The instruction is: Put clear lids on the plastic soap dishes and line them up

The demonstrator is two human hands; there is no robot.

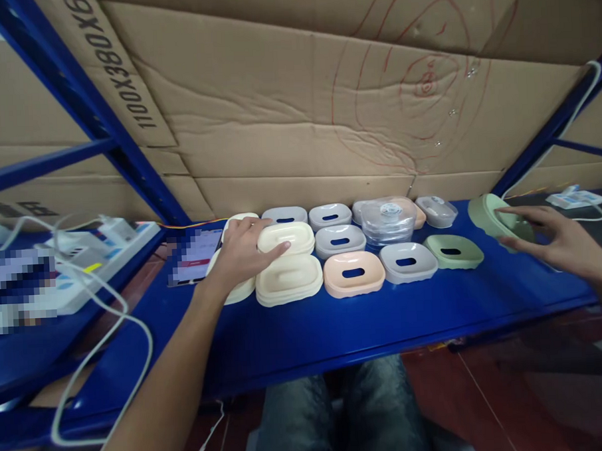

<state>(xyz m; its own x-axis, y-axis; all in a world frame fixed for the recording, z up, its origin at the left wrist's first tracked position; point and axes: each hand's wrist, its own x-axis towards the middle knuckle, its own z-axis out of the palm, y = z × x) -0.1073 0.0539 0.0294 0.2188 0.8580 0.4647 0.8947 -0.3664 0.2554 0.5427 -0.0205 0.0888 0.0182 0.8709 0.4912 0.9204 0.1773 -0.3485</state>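
A left hand point(242, 251) rests with loosely spread fingers across cream plastic soap-dish lids point(285, 239) at centre frame on a blue metal shelf point(335, 330), while the right hand point(556, 241), at the right edge, grasps a tilted green plastic soap dish point(493, 217). Grey, pink and green dishes point(407, 261) crowd between them. Brown cardboard point(296, 106) behind reads "1100X380X6".

The shelf point(295, 325) was deep blue, as were its posts. Under the left grip point(240, 255) lay cream dishes point(288, 279). Right of that grip sat a pink dish point(353, 274), then grey dishes point(408, 262) and a pale green dish point(454, 251). The right grip point(556, 241) held a pale green piece point(495, 218). Behind stood brown cardboard point(296, 106) with red scribbles and black print.
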